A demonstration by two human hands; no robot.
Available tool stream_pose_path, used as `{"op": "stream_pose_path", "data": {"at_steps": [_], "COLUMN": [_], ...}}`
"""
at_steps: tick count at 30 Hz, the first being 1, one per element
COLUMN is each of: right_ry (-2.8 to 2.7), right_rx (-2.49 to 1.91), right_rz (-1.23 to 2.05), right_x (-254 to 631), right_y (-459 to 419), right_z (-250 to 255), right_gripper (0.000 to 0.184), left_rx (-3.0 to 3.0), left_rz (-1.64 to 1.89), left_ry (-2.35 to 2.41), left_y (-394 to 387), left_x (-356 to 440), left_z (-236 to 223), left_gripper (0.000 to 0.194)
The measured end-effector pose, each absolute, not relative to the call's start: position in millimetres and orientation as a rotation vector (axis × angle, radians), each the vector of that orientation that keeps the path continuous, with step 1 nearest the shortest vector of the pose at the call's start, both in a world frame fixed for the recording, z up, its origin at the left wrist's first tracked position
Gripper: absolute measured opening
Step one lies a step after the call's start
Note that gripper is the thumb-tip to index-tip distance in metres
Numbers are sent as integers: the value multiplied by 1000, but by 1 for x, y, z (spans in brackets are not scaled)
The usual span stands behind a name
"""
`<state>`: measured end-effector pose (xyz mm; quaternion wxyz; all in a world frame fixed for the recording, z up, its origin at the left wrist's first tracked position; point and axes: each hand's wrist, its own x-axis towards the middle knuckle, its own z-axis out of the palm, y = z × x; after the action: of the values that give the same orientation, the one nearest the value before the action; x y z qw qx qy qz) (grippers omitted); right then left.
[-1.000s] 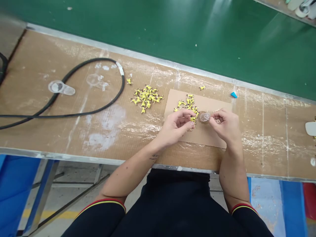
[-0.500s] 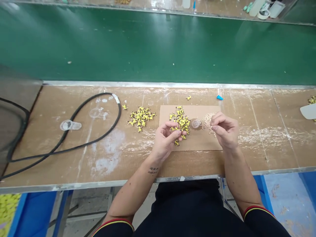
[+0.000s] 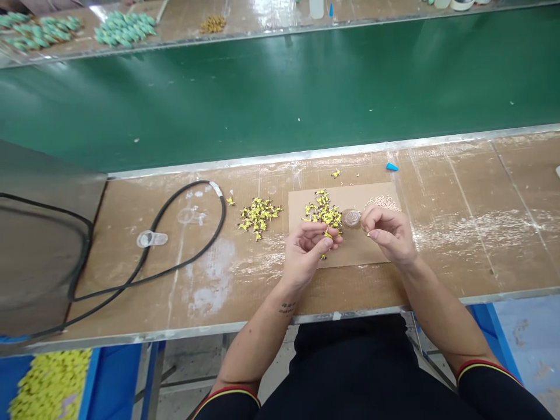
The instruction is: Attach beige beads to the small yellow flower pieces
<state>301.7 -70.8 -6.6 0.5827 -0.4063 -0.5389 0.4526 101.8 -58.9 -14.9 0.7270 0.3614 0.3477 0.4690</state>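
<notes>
My left hand [image 3: 306, 249] hovers over a small cardboard sheet [image 3: 371, 248], its fingers curled and pinching a small yellow piece [image 3: 328, 234]. My right hand [image 3: 388, 232] is closed in a pinch on a tiny pale bit I cannot name. Between the hands sits a small round clear dish [image 3: 351, 218]. A heap of yellow pieces [image 3: 324, 212] lies on the sheet just beyond my left hand. A pile of tiny beige bits [image 3: 382, 202] lies beyond my right hand.
A second heap of yellow pieces [image 3: 258, 212] lies left of the sheet. A black cable [image 3: 192, 248] loops across the bench, near a clear plastic part [image 3: 151, 238]. A small blue piece [image 3: 391, 167] lies at the back. A green conveyor belt [image 3: 280, 93] runs behind. A bin of yellow parts [image 3: 52, 385] is below left.
My view has tilted up and swung, showing more of the belt and the far bench. My right hand let go of the dish and now pinches a tiny bit; my left hand took a yellow piece.
</notes>
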Motion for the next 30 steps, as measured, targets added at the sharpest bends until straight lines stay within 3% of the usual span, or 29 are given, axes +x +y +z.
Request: {"op": "stream_pose_path", "data": {"at_steps": [12, 18, 30], "right_ry": [-1299, -1485, -1582], "right_rx": [-893, -906, -950], "right_rz": [1144, 1028, 953], "right_x": [287, 281, 277], "right_y": [-73, -75, -78], "right_z": [-7, -12, -14], "right_gripper": [26, 15, 9], "left_rx": [819, 929, 900], "left_rz": [955, 1034, 1070], "left_ry": [779, 779, 821], "left_y": [-62, -64, -68], "left_x": [103, 104, 107], "left_z": [-18, -20, -21], "left_gripper": [38, 28, 27]}}
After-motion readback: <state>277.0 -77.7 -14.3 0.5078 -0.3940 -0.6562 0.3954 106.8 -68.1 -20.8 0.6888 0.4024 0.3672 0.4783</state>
